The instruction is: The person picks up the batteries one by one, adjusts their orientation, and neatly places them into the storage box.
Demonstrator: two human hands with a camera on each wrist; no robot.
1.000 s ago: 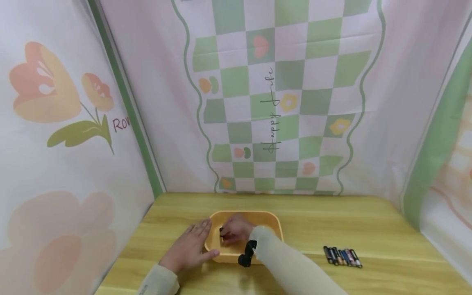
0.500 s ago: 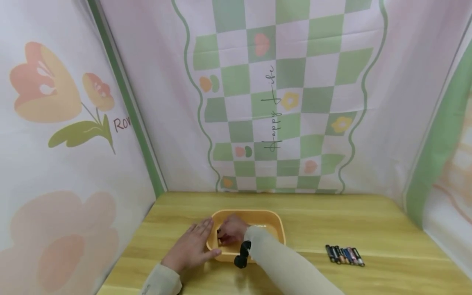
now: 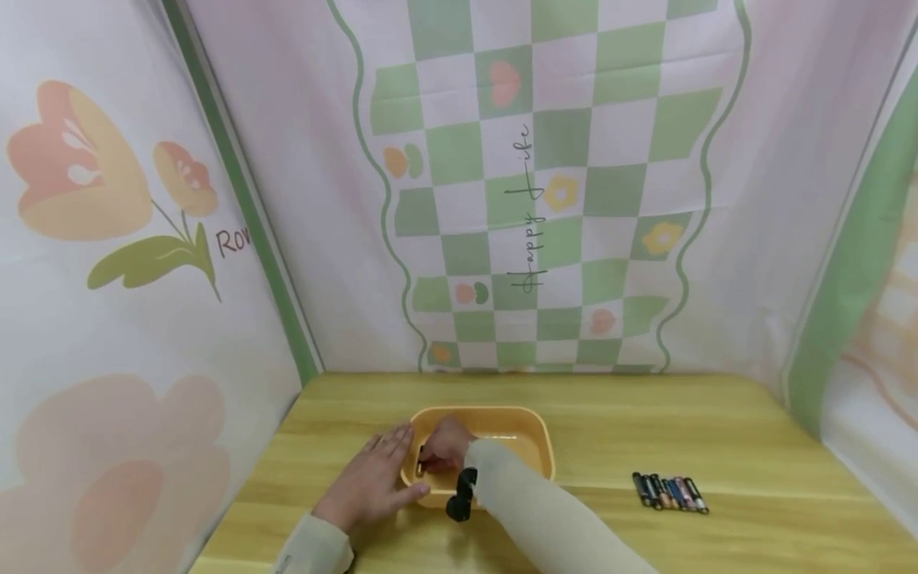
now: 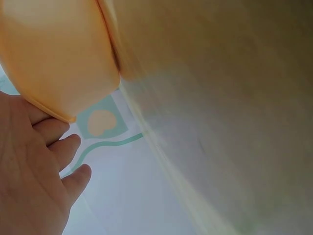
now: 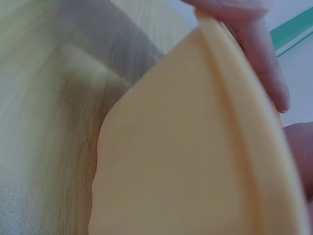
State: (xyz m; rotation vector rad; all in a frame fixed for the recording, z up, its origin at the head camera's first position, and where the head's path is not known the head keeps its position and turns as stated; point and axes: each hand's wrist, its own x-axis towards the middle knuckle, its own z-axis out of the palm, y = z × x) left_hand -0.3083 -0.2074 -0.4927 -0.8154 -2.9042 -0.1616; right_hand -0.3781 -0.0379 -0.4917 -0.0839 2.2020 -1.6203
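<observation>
A yellow-orange plastic basin (image 3: 527, 453) with rounded corners stands on the table. My left hand (image 3: 368, 484) rests against its left side, fingers extended along the rim and thumb near the front corner. In the left wrist view, the fingers (image 4: 61, 142) touch the basin's rim. My right hand (image 3: 446, 443) reaches inside at the left end, pinching a small dark battery (image 3: 420, 460) with a gold-coloured end. The rest of that battery is hidden by the fingers. In the right wrist view, the basin's wall (image 5: 166, 147) hides most of the right hand.
Several batteries (image 3: 669, 493) in mixed colours lie side by side in a row on the wood-grain table (image 3: 617, 422), right of the basin. A black strap device (image 3: 462, 494) sits on the right wrist. Printed curtains (image 3: 545, 239) hang behind the table and at both sides.
My right hand has moved slightly left inside the basin with the battery, closer to the left wall. The left hand stays at the rim.
</observation>
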